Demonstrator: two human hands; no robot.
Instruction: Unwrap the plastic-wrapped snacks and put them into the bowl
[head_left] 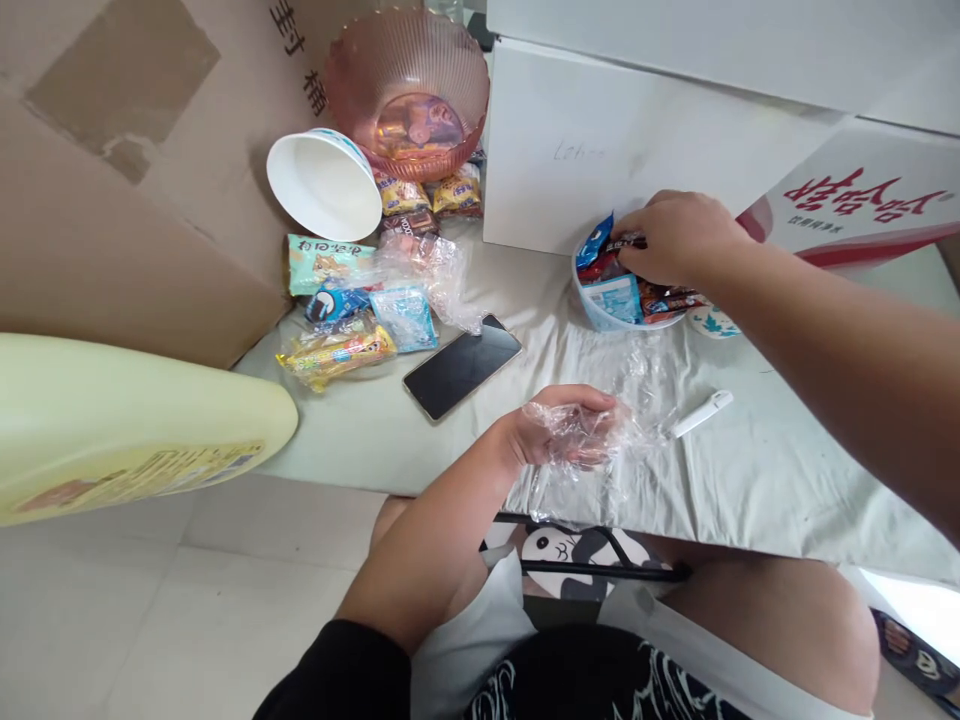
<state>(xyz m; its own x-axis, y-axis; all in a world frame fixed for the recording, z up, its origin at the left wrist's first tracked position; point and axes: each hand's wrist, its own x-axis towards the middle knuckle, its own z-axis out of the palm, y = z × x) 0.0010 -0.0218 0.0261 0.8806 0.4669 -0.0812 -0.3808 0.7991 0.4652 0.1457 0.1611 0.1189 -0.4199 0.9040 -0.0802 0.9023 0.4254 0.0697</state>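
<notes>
My left hand (566,425) is palm up near the front of the cloth-covered table, fingers curled in a crumpled clear plastic bag (637,415). Part of the bag drapes over the fingers and down the table edge. At the back, my right hand (671,235) reaches into a clear plastic tub (592,318) full of wrapped snacks. Its thumb and fingers close around a dark snack packet (627,243); the fingertips are partly hidden. Beside it in the tub lie a light blue packet (615,298) and several brown and red ones.
A phone (461,367) lies left of my left hand, a white plastic-handled tool (703,414) right of it. Several packets (334,350), a white paper bowl (326,190) and a pink ribbed bowl (409,60) stand farther left. White boxes (570,190) line the back; a yellow bottle (150,410) juts in.
</notes>
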